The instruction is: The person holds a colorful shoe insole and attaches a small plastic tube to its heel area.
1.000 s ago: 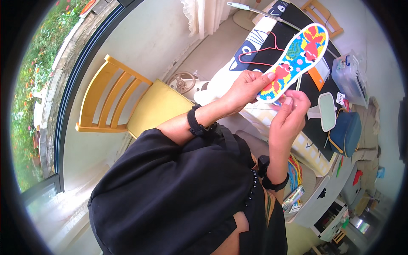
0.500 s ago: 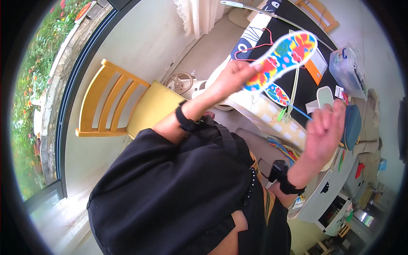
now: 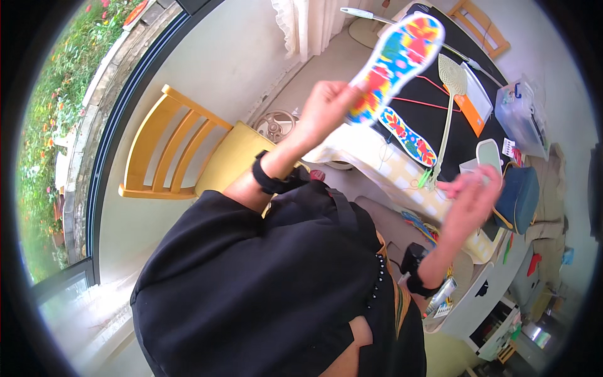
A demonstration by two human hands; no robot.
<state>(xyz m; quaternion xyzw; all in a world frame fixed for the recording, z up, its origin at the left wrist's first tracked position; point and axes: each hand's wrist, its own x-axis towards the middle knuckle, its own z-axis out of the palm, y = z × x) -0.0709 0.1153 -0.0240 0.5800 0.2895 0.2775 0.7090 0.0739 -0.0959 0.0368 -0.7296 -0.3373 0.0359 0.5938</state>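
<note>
My left hand (image 3: 326, 113) grips a white-edged insole (image 3: 402, 60) by one end, thumb on top; red, yellow and blue patterning covers its face. Held up over the table, the insole slants away to the far right. A matching insole (image 3: 408, 135) lies on the black table top below it. My right hand (image 3: 471, 198) hovers by the table's near right edge, its fingers bent together and slightly blurred. Whatever may be pinched in them is too small to make out. Left of the right hand is a bright green object (image 3: 426, 178).
A pale fly swatter (image 3: 452, 78), a red hanger (image 3: 418, 100) and orange paper (image 3: 474, 113) lie on the table (image 3: 402, 97). Along the right stand a clear plastic box (image 3: 521, 119), a white-rimmed oval object (image 3: 488, 152) and a blue bag (image 3: 520, 198). A yellow wooden chair (image 3: 179, 151) stands left.
The held insole has moved left and farther away, turning more upright and uncovering the other insole and the swatter. My right hand has lowered, its fingers now pointing more to the left.
</note>
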